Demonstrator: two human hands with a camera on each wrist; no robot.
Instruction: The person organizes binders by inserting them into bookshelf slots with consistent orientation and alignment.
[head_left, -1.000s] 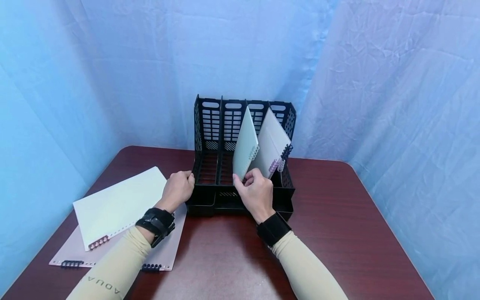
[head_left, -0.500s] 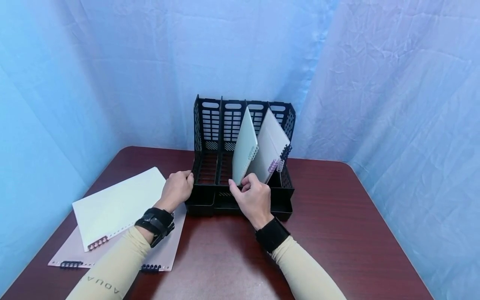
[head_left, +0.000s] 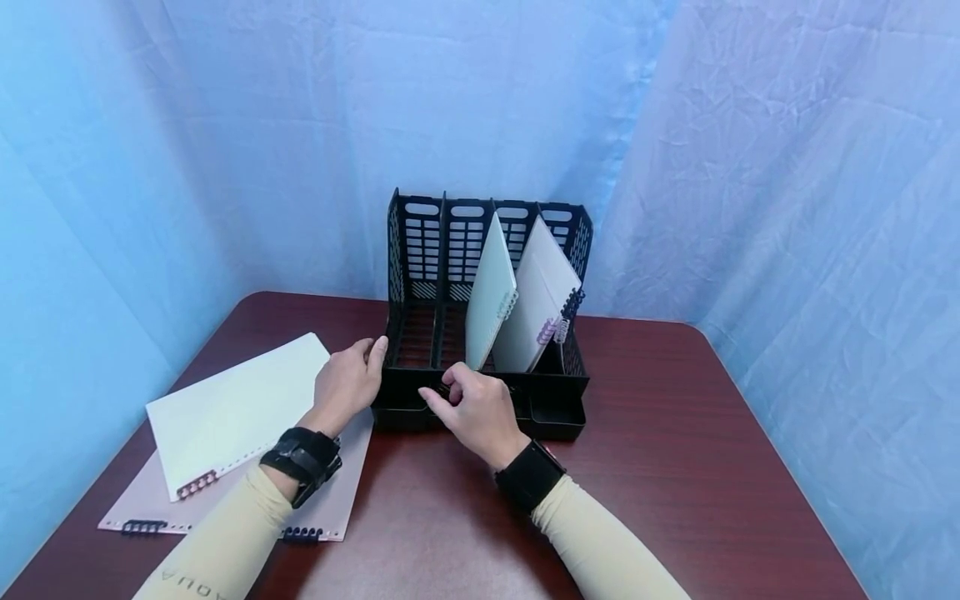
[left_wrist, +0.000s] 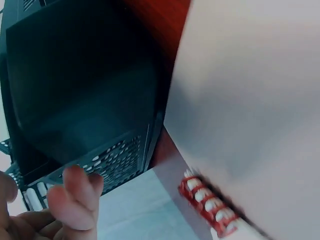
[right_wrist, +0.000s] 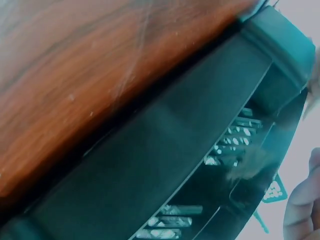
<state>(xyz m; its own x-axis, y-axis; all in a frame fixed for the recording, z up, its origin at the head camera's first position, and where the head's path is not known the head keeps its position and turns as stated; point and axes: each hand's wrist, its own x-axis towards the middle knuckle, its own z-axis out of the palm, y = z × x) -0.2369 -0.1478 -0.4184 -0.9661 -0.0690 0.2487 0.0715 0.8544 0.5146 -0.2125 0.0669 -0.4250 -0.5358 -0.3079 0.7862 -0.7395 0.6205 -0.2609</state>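
Note:
A black desktop file rack has several upright slots and shallow front trays. In it stand a pale green ring notebook and, to its right, whitish notebooks with purple and dark rings. My left hand is at the rack's left front corner, thumb raised; the left wrist view has its fingers loosely bent beside the rack's side, holding nothing. In front of the trays, my right hand has loosely bent fingers with nothing between them. Only part of it enters the right wrist view's edge.
On the left of the dark red table, a cream notebook with reddish rings lies across a pale lilac notebook with black rings. Blue curtains hang behind and at both sides.
My right hand has moved left and down from the green notebook's lower front to before the trays. My left hand has eased slightly left and its thumb has lifted. The notebooks stay put.

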